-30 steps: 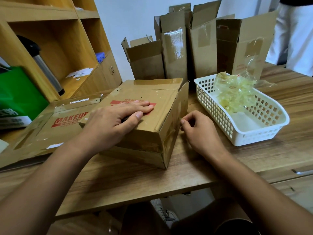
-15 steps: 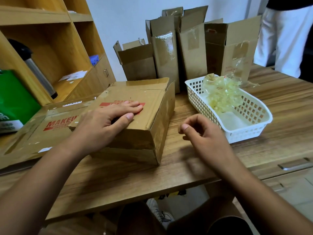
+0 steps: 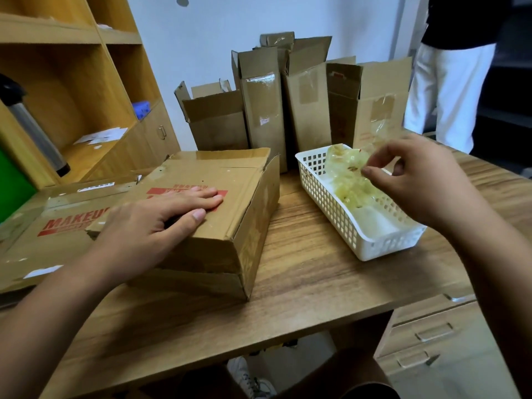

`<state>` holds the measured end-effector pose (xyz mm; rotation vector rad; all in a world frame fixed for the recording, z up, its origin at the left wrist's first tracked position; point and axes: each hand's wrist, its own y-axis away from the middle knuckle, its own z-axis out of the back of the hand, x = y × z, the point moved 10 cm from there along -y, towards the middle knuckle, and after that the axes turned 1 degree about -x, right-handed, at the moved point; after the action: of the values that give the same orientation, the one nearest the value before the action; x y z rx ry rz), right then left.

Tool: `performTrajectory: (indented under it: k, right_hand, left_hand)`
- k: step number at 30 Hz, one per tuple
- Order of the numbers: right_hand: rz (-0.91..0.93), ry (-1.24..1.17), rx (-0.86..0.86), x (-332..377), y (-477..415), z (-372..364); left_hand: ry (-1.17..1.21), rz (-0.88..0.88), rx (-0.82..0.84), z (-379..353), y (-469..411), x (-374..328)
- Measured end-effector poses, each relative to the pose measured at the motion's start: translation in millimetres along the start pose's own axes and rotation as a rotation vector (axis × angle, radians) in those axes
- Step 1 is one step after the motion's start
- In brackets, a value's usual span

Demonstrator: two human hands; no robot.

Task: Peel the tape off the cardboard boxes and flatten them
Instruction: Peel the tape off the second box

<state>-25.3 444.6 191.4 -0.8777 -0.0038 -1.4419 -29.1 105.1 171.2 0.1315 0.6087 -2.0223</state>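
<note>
A cardboard box [image 3: 230, 180] with red print lies on the wooden table, partly collapsed. My left hand [image 3: 155, 223] rests flat on its top, fingers straight. My right hand [image 3: 417, 180] hovers over the white plastic basket [image 3: 331, 203], its thumb and fingertips pinching a small piece of clear tape [image 3: 353, 168]. That piece touches the wad of peeled tape [image 3: 345, 185] lying in the basket. A flattened box [image 3: 57, 226] printed MAKEUP lies to the left, under the first box's edge.
Several open boxes [image 3: 262, 110] with tape patches stand upright at the table's back. A wooden shelf [image 3: 72, 90] with a flask [image 3: 34, 131] is on the left. A person in white trousers [image 3: 454, 82] stands at far right. Drawers [image 3: 431, 341] sit below the table's right end.
My right hand left the box's right side, rose with fingers pinched and moved right over the basket. My left hand stayed on the box top.
</note>
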Motion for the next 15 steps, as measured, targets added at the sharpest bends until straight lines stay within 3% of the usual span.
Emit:
performTrajectory:
  k: [6, 15]
  right_hand:
    - [-0.116, -0.004, 0.036, -30, -10, -13]
    - [-0.056, 0.073, 0.001, -24, -4, -15]
  left_hand:
    - [0.004, -0.009, 0.004, -1, 0, -1]
    - [0.025, -0.03, -0.002, -1, 0, 1]
